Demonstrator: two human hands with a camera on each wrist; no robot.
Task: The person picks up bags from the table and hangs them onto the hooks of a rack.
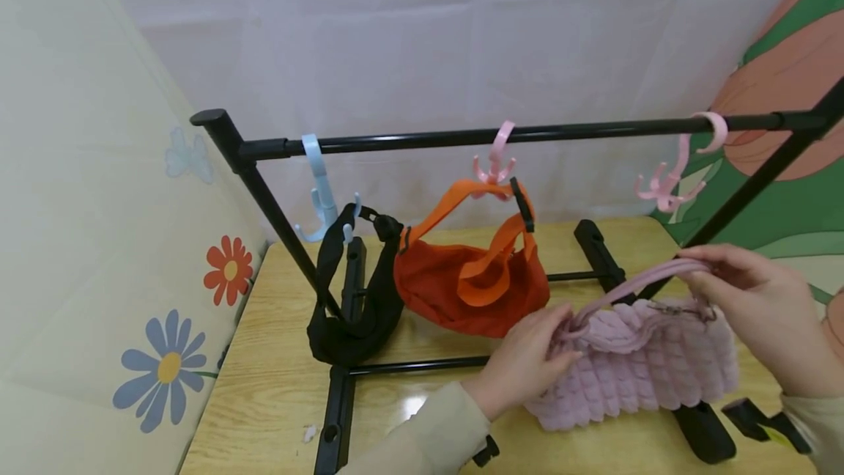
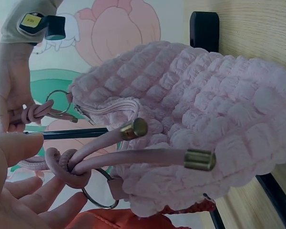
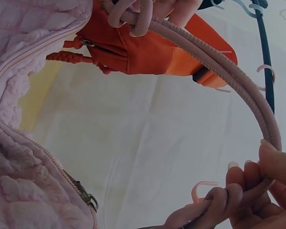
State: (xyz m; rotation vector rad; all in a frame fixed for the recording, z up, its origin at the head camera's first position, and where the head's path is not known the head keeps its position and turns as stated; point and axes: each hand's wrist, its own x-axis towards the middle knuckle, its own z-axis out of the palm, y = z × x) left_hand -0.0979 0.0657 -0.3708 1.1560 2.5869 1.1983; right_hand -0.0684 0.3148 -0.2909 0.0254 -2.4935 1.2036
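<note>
A pink quilted handbag point(image 1: 666, 369) hangs between my two hands, in front of the rack. My left hand point(image 1: 527, 358) grips the left end of its handle, at the knot point(image 2: 66, 169) by a metal ring. Near the other end, my right hand point(image 1: 758, 306) pinches the handle point(image 3: 229, 76) between thumb and fingers. The handle arches above the bag, and the zipper point(image 3: 47, 160) along the top shows in the right wrist view. Up behind my right hand, a pink hook point(image 1: 666, 193) dangles from the rail with nothing on it.
A black rail point(image 1: 409, 141) spans the rack. An orange-red bag point(image 1: 461, 292) hangs from the middle pink hook point(image 1: 494, 167), a black bag point(image 1: 369, 336) from the blue hook point(image 1: 319, 189). Rack feet point(image 1: 336, 416) stand on the wooden table point(image 1: 264, 387); flowered panels flank it.
</note>
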